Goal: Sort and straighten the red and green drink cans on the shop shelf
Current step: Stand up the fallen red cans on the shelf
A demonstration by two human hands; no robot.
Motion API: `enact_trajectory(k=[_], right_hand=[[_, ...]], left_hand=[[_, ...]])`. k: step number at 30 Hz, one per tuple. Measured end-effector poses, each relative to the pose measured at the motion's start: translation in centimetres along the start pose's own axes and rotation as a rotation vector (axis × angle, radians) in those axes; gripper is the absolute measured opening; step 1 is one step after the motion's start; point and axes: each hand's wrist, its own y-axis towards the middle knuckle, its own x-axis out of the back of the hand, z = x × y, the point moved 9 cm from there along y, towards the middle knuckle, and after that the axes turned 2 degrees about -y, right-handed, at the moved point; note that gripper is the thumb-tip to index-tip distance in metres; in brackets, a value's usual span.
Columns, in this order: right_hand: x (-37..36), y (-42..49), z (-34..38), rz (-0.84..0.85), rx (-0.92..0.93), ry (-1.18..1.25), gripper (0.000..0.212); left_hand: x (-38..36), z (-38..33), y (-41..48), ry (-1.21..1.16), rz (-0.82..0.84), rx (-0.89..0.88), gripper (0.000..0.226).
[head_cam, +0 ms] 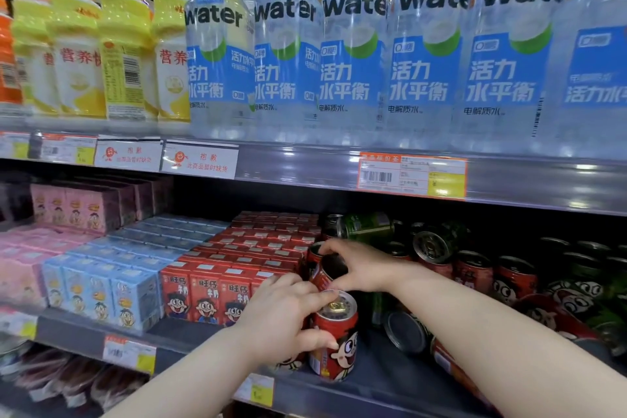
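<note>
My left hand (283, 314) grips an upright red can (336, 336) with a cartoon face at the shelf's front edge, thumb on its side and fingers over its top. Just behind it, my right hand (356, 268) pinches the rim of a second red can (325, 273) that is tilted and lifted off the shelf. To the right lie and stand mixed red cans (471, 270) and green cans (368, 226); several lie on their sides, one green can on top of others, and a can (405, 331) lies with its base facing me.
Red milk cartons (207, 295) stand tight against the cans on the left, then blue cartons (101, 292) and pink ones (20, 278). The upper shelf's edge (305, 163) with price tags hangs low above, carrying water bottles (353, 51).
</note>
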Motion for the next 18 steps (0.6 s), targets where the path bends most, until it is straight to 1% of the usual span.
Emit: enact_trajectory(k=[2,5,7,8,10,13,14,16,18], right_hand=[[-0.4,0.4,0.5,0.018,0.012,0.02,0.061],[-1.1,0.4,1.0,0.1,0.027,0.067,0.053],[-0.9,0.0,0.9,0.111,0.023,0.08,0.048],[-0.5,-0.3,0.8,0.096,0.015,0.087,0.045],[1.0,-1.1,-0.3,0.005,-0.03,0.086,0.038],[3.8,-2.7,-3.9,-0.171,-0.161,-0.048,0.031],[4.3,-3.3,-5.2,-0.189,-0.213,-0.098,0.034],[3.9,-4.3,-6.9,-0.135,-0.309,-0.16,0.052],[2.4,-4.9,-7.8,-0.04,-0.38,-0.209,0.074]], left_hand=[[0.1,0.1,-0.1,-0.007,-0.025,0.003,0.099],[-0.1,0.5,-0.1,-0.005,-0.022,0.032,0.098],[-0.1,0.4,-0.1,-0.006,-0.027,0.026,0.096],[0.0,0.3,-0.1,-0.004,-0.037,0.021,0.096],[0.2,0.2,-0.3,0.01,-0.043,0.023,0.096],[0.9,-0.2,-0.1,0.015,-0.05,0.044,0.099],[1.3,-0.4,0.2,0.012,-0.07,0.05,0.102],[2.0,-0.9,1.0,0.007,-0.096,0.065,0.109],[1.5,-1.1,1.9,0.0,-0.048,0.091,0.1]])
